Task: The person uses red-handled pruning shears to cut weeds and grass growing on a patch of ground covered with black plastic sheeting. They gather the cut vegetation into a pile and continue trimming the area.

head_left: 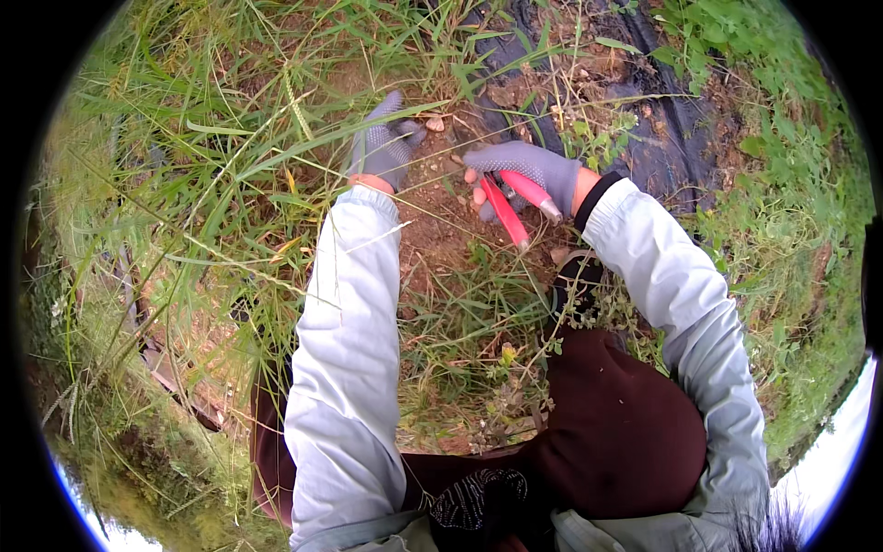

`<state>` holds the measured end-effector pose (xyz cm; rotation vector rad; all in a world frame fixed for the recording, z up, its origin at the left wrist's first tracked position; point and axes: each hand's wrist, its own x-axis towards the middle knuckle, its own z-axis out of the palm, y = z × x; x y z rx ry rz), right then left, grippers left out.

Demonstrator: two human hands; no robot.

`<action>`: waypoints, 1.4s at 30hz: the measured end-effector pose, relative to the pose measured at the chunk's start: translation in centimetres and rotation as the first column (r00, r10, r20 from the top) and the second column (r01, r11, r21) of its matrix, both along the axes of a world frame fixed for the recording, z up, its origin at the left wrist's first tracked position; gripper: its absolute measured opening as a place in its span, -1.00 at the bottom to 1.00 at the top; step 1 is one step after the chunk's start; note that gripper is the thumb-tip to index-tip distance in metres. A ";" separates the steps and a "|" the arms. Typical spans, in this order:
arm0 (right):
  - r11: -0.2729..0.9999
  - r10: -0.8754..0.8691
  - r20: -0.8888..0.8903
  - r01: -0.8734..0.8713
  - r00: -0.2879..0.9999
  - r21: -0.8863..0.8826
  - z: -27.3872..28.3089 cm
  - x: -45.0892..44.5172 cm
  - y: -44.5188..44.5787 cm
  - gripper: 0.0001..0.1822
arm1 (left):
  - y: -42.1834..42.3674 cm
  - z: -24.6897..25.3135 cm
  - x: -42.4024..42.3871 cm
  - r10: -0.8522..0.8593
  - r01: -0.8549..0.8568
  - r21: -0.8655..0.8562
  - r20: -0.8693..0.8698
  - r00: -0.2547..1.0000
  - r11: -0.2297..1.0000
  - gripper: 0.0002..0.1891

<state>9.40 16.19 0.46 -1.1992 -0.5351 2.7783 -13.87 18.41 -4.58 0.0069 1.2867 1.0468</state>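
My left hand (381, 148), in a grey dotted glove, is low among long grass blades (303, 152) beside bare soil. Its thumb stands apart from the fingers, and some stems cross in front of it. No tool shows in it. A matching glove covers my right hand (534, 169), though some of its fingertips are bare. It holds red-handled pruning shears (505, 212), whose two handles spread apart and point back towards me. A spring shows between the handles; the blades are hidden by the hand. Brown soil (431, 231) with small stones lies between both hands.
Black plastic ground sheet (662, 138), partly covered with soil, runs beyond my right hand. Leafy weeds (731, 41) grow at the far right. A weedy stem (545, 352) rises beside my bent knee (621, 421). Shorter grass (455, 324) grows between my forearms.
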 end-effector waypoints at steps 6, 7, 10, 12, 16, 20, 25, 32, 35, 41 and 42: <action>0.993 -0.067 0.015 0.068 0.998 -0.098 -0.1 0.2 0.1 -0.62 | 0.6 0.7 2.4 0.197 -0.188 -0.129 0.058 0.979 0.974 -0.89; 0.992 -0.083 -0.002 0.083 0.997 -0.099 -0.4 0.0 0.3 -0.62 | 0.1 0.0 1.6 0.100 -0.100 -0.042 0.010 0.995 0.994 -0.91; 0.989 -0.111 -0.014 0.109 0.994 -0.104 -1.2 0.3 0.2 -0.63 | -0.2 0.0 1.6 0.046 -0.048 0.015 0.082 0.996 0.999 -0.95; 0.987 -0.121 -0.043 0.116 0.992 -0.111 -1.3 -0.4 0.1 -0.63 | -0.6 -2.6 -1.5 0.020 -0.044 0.065 0.330 0.944 0.997 -0.92; 0.975 -0.188 -0.026 0.184 0.982 -0.123 -1.0 -0.5 0.2 -0.63 | -1.6 -3.0 0.3 -0.041 0.054 0.269 -0.054 0.998 0.961 -0.86; 0.968 -0.185 -0.110 0.162 0.977 -0.190 -2.1 0.5 0.7 -0.63 | -2.2 -1.9 1.5 -0.002 -0.002 0.236 0.019 1.000 0.972 -0.77; 0.940 -0.220 -0.171 0.162 0.960 -0.299 -3.0 0.2 0.6 -0.61 | -2.6 1.6 1.8 -0.135 0.088 -0.192 -0.248 0.959 0.977 -0.66; 0.993 0.071 0.058 -0.076 0.996 0.085 -0.6 1.6 2.0 -0.62 | -9.6 1.0 1.1 -0.772 0.610 -0.626 -0.635 -0.038 0.485 -0.29; 0.283 0.257 0.670 -0.717 0.696 0.636 -0.2 2.5 2.5 -0.54 | -8.2 2.8 3.2 -0.796 0.560 -0.724 -0.580 -0.177 0.403 -0.14; -0.008 -0.080 0.896 -0.899 0.438 0.439 2.6 0.1 0.5 -0.62 | -6.9 2.6 2.3 -0.818 0.654 -0.656 -0.567 -0.097 0.377 -0.06; -0.007 -0.109 0.906 -0.912 0.409 0.411 2.7 -0.4 0.4 -0.63 | -7.0 2.6 2.3 -0.820 0.649 -0.666 -0.562 -0.110 0.369 -0.06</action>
